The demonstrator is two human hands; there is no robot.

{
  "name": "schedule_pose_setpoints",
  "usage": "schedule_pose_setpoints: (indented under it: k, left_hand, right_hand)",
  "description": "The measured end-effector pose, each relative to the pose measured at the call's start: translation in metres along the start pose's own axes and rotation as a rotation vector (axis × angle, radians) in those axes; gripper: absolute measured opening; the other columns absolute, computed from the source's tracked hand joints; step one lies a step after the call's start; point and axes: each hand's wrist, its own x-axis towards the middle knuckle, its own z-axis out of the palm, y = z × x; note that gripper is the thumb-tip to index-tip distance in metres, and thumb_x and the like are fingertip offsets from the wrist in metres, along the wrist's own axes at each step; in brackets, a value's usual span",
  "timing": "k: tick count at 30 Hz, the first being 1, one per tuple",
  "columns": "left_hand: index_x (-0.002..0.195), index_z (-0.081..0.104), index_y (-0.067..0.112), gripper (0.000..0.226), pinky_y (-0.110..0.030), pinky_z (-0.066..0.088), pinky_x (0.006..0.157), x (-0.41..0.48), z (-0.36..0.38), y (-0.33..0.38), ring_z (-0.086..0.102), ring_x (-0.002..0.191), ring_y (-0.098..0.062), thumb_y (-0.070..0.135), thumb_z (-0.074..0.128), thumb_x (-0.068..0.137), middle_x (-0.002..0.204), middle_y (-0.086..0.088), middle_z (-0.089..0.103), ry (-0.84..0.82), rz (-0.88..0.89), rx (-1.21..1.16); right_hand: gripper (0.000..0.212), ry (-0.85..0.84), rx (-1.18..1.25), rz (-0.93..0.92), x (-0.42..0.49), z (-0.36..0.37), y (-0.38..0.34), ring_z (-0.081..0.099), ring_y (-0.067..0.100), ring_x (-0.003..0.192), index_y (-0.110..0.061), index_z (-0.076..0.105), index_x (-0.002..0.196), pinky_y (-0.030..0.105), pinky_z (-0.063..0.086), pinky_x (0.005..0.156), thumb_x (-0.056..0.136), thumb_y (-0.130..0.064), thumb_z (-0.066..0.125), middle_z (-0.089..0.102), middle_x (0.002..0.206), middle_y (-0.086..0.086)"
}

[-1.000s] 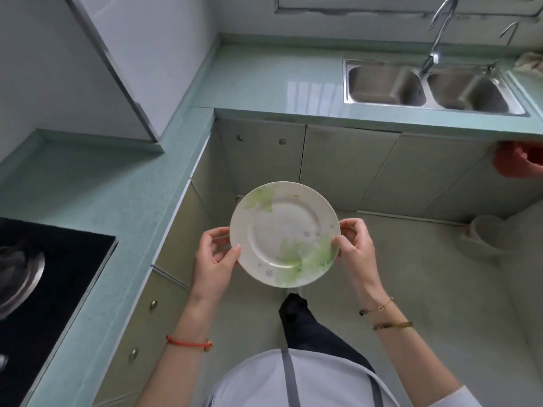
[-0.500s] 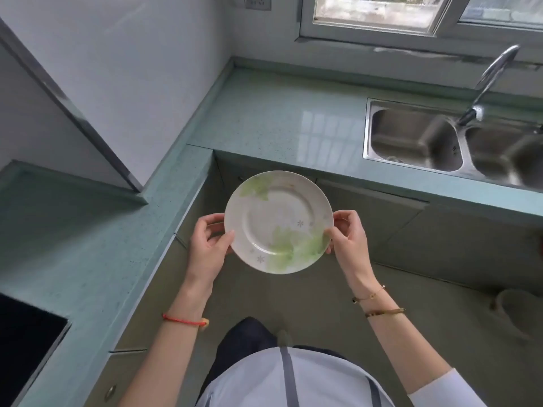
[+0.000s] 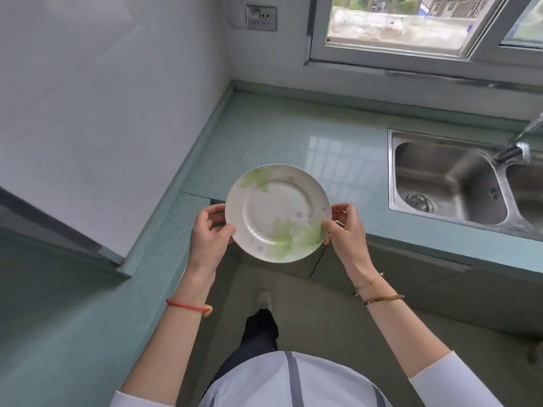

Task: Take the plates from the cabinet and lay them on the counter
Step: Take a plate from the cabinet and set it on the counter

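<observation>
Plate (image 3: 277,212) now forward over the counter (image 3: 264,136) edge — left grip (image 3: 210,230) and right grip (image 3: 346,227) pinch its rim.

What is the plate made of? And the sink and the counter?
The plate: probably glazed ceramic, white and glossy with printed green leaves. The sink: looks like stainless steel, grey brushed metal sheen. The counter: likely polished stone or composite, speckled green, mirrors the window.

I see a bright kitchen lit evenly by daylight. Light enters through the window (image 3: 405,24) at top right. It leaves a pale, grid-shaped glare on the glossy green counter (image 3: 264,136) and soft highlights in the steel sink (image 3: 446,177). Shadows are faint, and the floor (image 3: 338,318) is dimmer. Wide-angle distortion bends lines near the edges, and detail is slightly soft.
</observation>
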Motion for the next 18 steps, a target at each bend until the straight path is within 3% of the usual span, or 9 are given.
schedule_pose_setpoints:
  k: [9, 13, 18]
  left_hand:
    - [0.120, 0.057, 0.019, 0.043, -0.022, 0.058, 0.070, 0.159, 0.020, 0.035, 0.066, 0.104, -0.012, -0.006, 0.062, 0.086, 0.115, 0.005, 0.064, -0.071, -0.015, 0.007]
    - [0.126, 0.057, 0.017, 0.044, -0.020, 0.059, 0.073, 0.203, 0.029, 0.045, 0.066, 0.108, -0.012, -0.004, 0.064, 0.087, 0.119, 0.004, 0.064, -0.098, -0.016, 0.015]
    - [0.122, 0.058, 0.022, 0.041, -0.016, 0.058, 0.069, 0.261, 0.049, 0.058, 0.066, 0.104, -0.008, -0.002, 0.064, 0.089, 0.117, 0.008, 0.064, -0.115, -0.034, -0.008]
  right_hand:
    - [0.021, 0.076, -0.012, -0.005, 0.129, 0.065, -0.035, 0.057, 0.017, 0.068, -0.010, 0.052, 0.103, 0.017, 0.047, 0.048, 0.086, 0.002, 0.055, 0.061, 0.097, 0.008]
    - [0.022, 0.087, -0.009, 0.012, 0.172, 0.080, -0.046, 0.058, 0.018, 0.074, -0.009, 0.052, 0.105, 0.017, 0.048, 0.049, 0.086, 0.001, 0.055, 0.061, 0.099, 0.007]
    - [0.022, 0.097, -0.030, 0.024, 0.232, 0.094, -0.057, 0.056, 0.017, 0.066, -0.008, 0.052, 0.102, 0.015, 0.047, 0.046, 0.083, 0.003, 0.054, 0.060, 0.091, 0.007]
